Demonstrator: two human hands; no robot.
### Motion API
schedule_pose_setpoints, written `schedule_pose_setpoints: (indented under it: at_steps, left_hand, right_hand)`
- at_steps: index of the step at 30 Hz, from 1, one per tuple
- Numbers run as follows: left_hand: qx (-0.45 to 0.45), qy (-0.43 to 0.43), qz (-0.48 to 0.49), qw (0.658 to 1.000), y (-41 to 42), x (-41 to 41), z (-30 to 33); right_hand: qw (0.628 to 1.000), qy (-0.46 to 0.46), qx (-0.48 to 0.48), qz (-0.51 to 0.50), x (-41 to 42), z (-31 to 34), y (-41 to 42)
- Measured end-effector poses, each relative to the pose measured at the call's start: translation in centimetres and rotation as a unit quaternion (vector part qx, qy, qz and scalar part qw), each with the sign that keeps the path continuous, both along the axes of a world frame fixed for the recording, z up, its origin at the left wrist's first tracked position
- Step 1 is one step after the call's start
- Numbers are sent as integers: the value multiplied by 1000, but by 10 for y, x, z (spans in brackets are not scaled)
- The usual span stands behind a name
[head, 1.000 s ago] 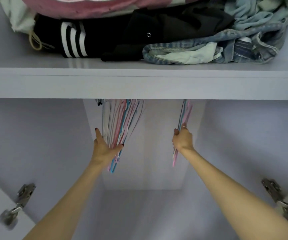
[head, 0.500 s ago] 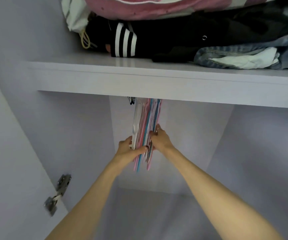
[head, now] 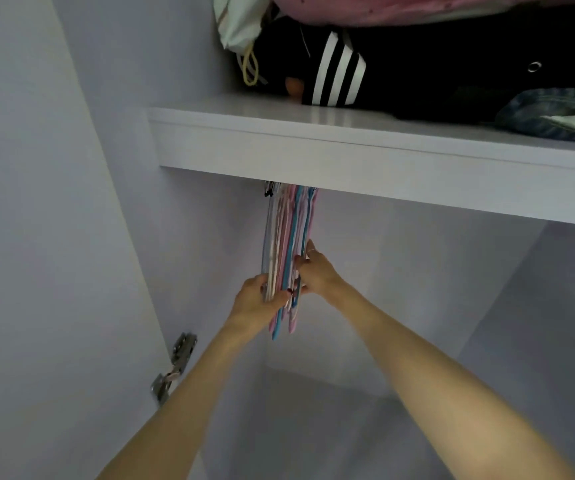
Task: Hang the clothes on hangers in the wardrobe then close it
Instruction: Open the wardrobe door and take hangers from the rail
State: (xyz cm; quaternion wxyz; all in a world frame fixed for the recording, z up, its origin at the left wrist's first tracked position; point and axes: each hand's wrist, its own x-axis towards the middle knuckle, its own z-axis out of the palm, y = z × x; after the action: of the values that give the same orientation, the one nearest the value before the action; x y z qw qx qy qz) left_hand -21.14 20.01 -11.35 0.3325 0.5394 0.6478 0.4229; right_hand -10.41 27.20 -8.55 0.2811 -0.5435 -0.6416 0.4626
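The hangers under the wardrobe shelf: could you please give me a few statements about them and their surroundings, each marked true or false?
1. Both hands are on the bunch of hangers. True: the left hand grips its lower part and the right hand holds its right side.
2. Clothes already hang on the hangers. False: they are bare.
3. Folded clothes lie on the shelf. True.
4. The wardrobe is closed. False: it stands open, a door hinge showing at lower left.

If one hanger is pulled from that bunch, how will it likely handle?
Likely light and fairly stiff: the hangers look like thin plastic. Packed tightly, neighbours may snag and follow. Both the left hand and right hand grip them, which probably steadies the bunch.
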Motion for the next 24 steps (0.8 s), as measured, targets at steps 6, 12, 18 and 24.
schedule_pose_setpoints:
  at_steps: [6,12,18,24]
  left_hand:
    - [18,42,56,997,-3,-23,0]
    - [15,14,88,996,-5,-34,-2]
    - [6,35,76,996,-6,-37,-2]
    - [42,88,47,994,-21,-29,1]
  right_hand:
    - [999,-30,-9,29,-36,-1,9]
    - [998,-22,-22,48,-58,-6,17]
    - [997,-4,-46,54,-52,-1,6]
    - [998,-30,-8,50,-33,-2,-18]
